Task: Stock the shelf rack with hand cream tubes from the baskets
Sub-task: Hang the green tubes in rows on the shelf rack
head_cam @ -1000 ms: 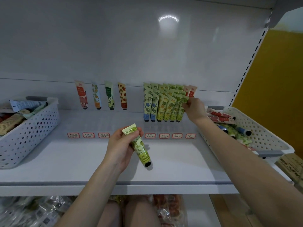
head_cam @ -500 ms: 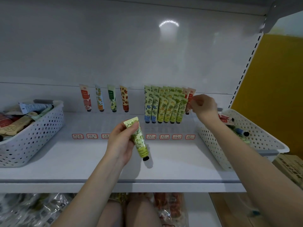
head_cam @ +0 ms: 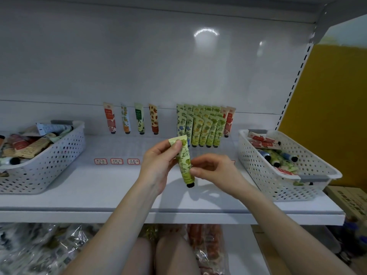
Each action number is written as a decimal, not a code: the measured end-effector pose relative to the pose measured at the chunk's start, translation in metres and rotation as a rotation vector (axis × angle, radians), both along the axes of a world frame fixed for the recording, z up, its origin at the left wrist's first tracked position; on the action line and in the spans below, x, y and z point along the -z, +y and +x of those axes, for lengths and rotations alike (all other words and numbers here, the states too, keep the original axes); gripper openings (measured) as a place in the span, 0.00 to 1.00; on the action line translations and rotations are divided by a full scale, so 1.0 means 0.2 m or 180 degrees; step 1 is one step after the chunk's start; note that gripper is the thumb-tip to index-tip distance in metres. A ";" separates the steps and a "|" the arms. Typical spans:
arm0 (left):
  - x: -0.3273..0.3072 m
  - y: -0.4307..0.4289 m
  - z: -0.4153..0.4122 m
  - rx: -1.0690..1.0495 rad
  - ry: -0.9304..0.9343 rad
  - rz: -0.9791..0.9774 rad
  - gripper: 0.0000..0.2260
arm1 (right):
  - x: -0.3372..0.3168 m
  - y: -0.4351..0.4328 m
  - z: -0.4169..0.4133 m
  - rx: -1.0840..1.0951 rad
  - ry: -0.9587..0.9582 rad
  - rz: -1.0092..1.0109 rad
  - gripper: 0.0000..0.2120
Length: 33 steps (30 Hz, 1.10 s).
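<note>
Head view shows, nearest, the left hand (head_cam: pixel 158 163) gripping a green hand cream tube (head_cam: pixel 185 161) near its flat crimped end, cap down, above the shelf (head_cam: pixel 99 187). The right hand (head_cam: pixel 216 171) pinches its lower part. The tube looks light, soft and a little glossy; I judge the stiff crimp the surest hold. Farther back, the tube rows (head_cam: pixel 200 126) stand between two baskets (head_cam: pixel 278 175).

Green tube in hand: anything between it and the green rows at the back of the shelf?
Nothing visible. The green tube, held by the left hand with the right hand at its lower end, faces bare shelf up to the green rows.
</note>
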<state>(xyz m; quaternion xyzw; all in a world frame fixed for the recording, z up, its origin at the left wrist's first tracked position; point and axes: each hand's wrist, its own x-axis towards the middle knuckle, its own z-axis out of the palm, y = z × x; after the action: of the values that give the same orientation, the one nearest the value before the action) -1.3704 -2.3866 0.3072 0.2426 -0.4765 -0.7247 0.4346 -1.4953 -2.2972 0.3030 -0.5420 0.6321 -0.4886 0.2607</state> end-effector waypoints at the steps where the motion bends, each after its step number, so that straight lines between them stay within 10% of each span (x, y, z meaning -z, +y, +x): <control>1: 0.00 0.00 0.00 0.0031 -0.0007 -0.0012 0.04 | 0.01 0.00 0.00 0.0021 0.0011 -0.0020 0.08; 19: 0.09 0.01 -0.08 -0.0208 -0.0551 -0.1037 0.05 | 0.07 0.01 -0.04 0.0267 0.0430 -0.0008 0.11; 29: 0.46 -0.11 -0.09 0.0135 -0.3923 -0.3074 0.16 | -0.03 -0.15 -0.46 0.1868 0.0944 -0.0231 0.08; 33: 0.50 -0.13 -0.08 0.0111 -0.4138 -0.3139 0.14 | 0.01 -0.28 -0.53 0.2007 0.1011 -0.0097 0.11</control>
<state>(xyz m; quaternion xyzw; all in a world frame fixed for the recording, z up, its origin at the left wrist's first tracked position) -1.3862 -2.4131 0.2074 0.3880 -0.9014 -0.1527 0.1168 -1.6005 -2.3523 0.3011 -0.3931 0.7936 -0.4641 -0.0126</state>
